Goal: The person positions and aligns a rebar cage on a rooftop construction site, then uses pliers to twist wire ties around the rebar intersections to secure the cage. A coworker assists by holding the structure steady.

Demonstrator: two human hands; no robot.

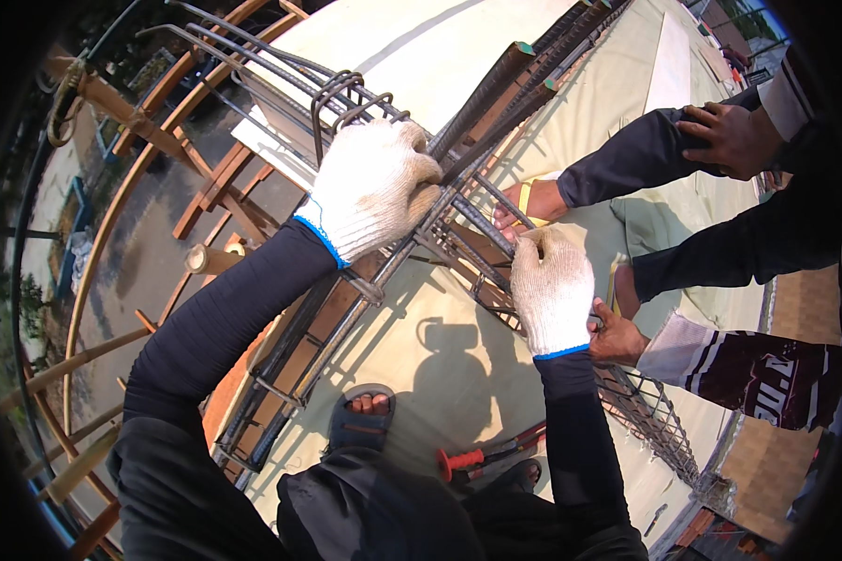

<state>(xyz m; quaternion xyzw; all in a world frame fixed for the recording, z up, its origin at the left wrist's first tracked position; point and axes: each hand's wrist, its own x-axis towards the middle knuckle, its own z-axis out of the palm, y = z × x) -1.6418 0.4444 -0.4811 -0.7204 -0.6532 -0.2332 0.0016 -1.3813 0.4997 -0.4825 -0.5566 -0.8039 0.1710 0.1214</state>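
Note:
My left hand (374,192), in a white knitted glove with a blue cuff, is closed around bars where two steel rebar cages meet. Its fingertips are partly hidden. Beside its knuckles, several bent stirrups (335,97) hang bunched on long rods. My right hand (554,292), gloved alike, is closed on the rebar cage (478,254) that crosses toward the lower right. Just below my right wrist is a co-worker's bare hand (616,338), near the same cage. Thick rebar ends with green tips (522,47) point up beyond my left hand.
A co-worker's legs and sandalled feet (544,200) stand at the right. Red-handled bolt cutters (460,464) lie by my sandalled foot (362,421). Pale sheeting (421,346) covers the deck. Along the left, bamboo and timber scaffolding (140,122) stands over a drop to the ground.

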